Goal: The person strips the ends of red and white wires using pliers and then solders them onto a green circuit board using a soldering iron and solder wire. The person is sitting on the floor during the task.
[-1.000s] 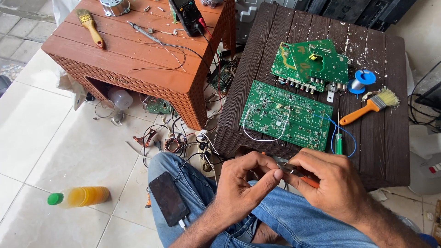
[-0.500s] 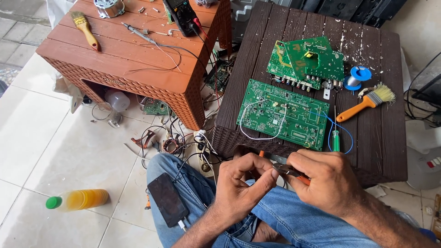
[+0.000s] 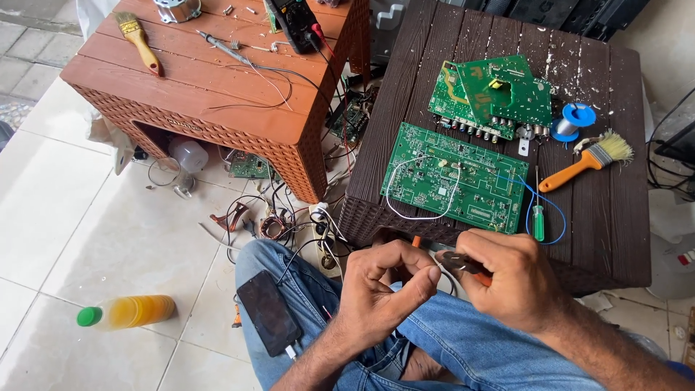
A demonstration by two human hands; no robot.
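Observation:
My left hand (image 3: 384, 289) pinches something thin, probably a wire end, between thumb and forefinger just above my lap. My right hand (image 3: 507, 279) grips small pliers (image 3: 463, 264) with orange handles, whose dark jaws point at the left fingertips. Both hands hover at the near edge of the dark brown table (image 3: 615, 239). On that table lies a green circuit board (image 3: 456, 177) with a white wire loop and a blue wire. A second green board (image 3: 496, 94) lies behind it.
A green-handled screwdriver (image 3: 538, 217), an orange-handled brush (image 3: 586, 163) and a blue solder spool (image 3: 575, 119) lie on the dark table. The red-brown table (image 3: 181, 87) carries a brush, a multimeter (image 3: 297, 18) and wires. A phone (image 3: 269, 311) rests on my thigh. A yellow bottle (image 3: 127, 313) lies on the tiled floor.
The view has shifted slightly. Both hands stay together at the table edge, with the pliers still at the left fingertips.

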